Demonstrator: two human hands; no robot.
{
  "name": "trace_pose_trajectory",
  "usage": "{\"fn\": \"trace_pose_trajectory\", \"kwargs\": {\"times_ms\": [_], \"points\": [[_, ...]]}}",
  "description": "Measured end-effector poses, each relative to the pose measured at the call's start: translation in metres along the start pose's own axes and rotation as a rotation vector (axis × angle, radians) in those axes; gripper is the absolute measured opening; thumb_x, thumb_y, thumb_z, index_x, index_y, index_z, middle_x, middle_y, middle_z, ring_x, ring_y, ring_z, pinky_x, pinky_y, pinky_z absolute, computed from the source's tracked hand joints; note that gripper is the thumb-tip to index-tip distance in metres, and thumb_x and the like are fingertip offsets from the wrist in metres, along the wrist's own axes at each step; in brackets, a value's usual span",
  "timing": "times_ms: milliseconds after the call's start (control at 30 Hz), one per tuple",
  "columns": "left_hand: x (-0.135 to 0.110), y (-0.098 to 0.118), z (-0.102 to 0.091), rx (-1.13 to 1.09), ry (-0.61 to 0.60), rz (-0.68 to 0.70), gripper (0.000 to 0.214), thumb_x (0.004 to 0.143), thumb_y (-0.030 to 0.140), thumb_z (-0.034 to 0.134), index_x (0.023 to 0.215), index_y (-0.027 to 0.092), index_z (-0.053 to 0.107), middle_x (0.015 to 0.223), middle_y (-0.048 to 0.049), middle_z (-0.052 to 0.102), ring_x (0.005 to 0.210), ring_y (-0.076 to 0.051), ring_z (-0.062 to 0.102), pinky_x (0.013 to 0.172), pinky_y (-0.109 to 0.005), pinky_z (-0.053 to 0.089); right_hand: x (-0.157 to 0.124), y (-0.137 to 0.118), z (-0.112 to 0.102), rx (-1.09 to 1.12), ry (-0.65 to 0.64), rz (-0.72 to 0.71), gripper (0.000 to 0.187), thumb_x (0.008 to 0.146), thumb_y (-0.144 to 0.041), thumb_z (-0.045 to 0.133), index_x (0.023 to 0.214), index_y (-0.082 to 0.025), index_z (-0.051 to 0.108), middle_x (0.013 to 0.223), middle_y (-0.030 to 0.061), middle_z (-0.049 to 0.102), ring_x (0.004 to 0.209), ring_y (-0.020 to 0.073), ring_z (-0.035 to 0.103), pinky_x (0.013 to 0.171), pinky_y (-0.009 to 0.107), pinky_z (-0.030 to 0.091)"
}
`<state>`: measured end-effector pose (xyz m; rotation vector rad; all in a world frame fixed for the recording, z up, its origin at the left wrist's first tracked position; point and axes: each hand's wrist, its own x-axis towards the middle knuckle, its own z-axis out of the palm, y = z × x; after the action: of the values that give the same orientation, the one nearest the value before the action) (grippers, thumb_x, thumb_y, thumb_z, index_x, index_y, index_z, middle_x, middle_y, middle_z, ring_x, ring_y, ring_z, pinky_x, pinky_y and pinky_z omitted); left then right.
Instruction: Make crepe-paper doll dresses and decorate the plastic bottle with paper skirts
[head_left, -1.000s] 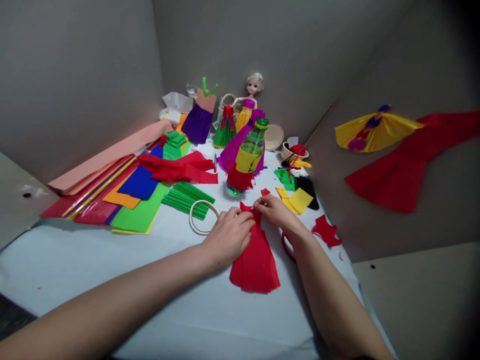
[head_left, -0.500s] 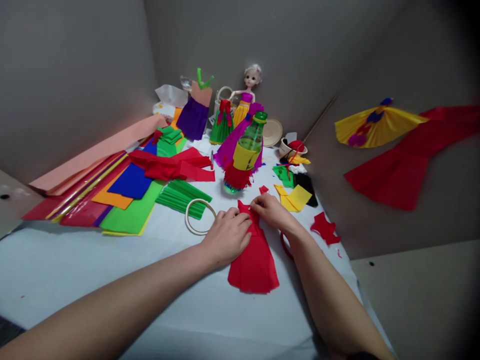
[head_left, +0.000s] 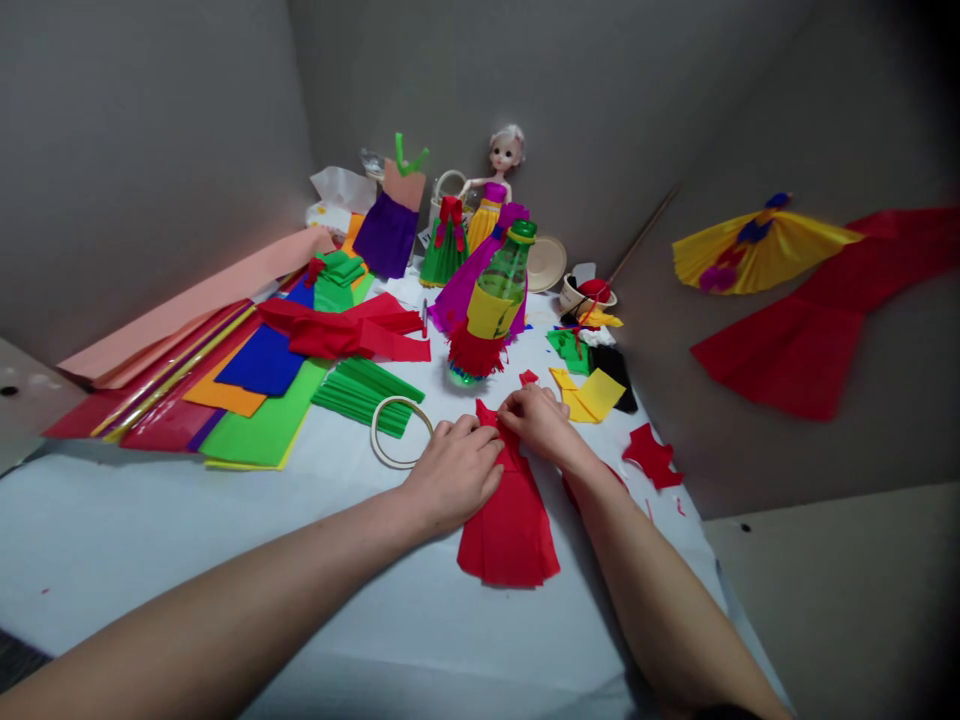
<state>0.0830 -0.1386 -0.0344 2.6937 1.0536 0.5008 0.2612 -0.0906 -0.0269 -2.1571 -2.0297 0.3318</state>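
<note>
Evidently, a red paper dress (head_left: 510, 530) is being kept flat on the white tabletop (head_left: 150, 570), at lower centre of the frame. The left hand (head_left: 454, 475) is laid across it, fingers (head_left: 480, 440) held close together and seemingly pressing the paper still. At its upper edge, the paper appears pinched by the bunched fingers (head_left: 517, 405) of the right hand (head_left: 538, 424), though the grip is partly hidden. A pale ring (head_left: 397, 432) is left just beside the left hand. Toward the upper right, a red wad (head_left: 595, 291) is held in a small cup (head_left: 576, 298).
</note>
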Motion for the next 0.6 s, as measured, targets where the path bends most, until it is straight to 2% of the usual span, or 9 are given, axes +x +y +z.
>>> {"fn": "trace_pose_trajectory", "kwargs": {"times_ms": [167,300,433,600], "points": [[-0.0006,-0.0003,0.0008,0.003,0.004,-0.002,0.035,0.099,0.03,0.041,0.121,0.015,0.063,0.12,-0.0085,0.067,0.113,-0.03,0.05,0.087,-0.046,0.04,0.0005,-0.0008,-0.0014,0.018,0.014,0.007,0.012,0.079,-0.031,0.061,0.079,-0.023,0.071,0.098,0.0062,0.067,0.103,0.0272,0.054,0.073,0.034,0.03],[-0.0009,-0.0006,0.0015,0.01,0.01,-0.001,0.034,0.099,0.031,0.041,0.121,0.016,0.063,0.119,-0.0086,0.067,0.113,-0.029,0.05,0.087,-0.045,0.04,0.002,0.0016,-0.0006,0.065,0.021,0.028,0.009,0.076,-0.031,0.064,0.081,-0.023,0.067,0.088,0.0024,0.069,0.093,0.0226,0.058,0.07,0.032,0.029],[-0.0006,-0.0008,0.0021,0.004,0.011,-0.002,0.034,0.099,0.031,0.041,0.12,0.016,0.063,0.121,-0.0081,0.066,0.113,-0.029,0.05,0.088,-0.045,0.039,0.0054,0.0066,0.0032,0.131,0.036,0.053,0.019,0.074,-0.031,0.067,0.088,-0.022,0.061,0.085,-0.0003,0.07,0.085,0.0188,0.06,0.069,0.029,0.031],[-0.0014,-0.0007,0.0019,-0.002,0.007,-0.002,0.033,0.099,0.03,0.041,0.12,0.016,0.063,0.123,-0.0088,0.066,0.114,-0.029,0.049,0.089,-0.045,0.039,0.0065,0.0089,0.005,0.201,0.046,0.059,0.016,0.075,-0.033,0.065,0.087,-0.022,0.061,0.082,-0.0011,0.069,0.081,0.0166,0.061,0.068,0.027,0.035]]}}
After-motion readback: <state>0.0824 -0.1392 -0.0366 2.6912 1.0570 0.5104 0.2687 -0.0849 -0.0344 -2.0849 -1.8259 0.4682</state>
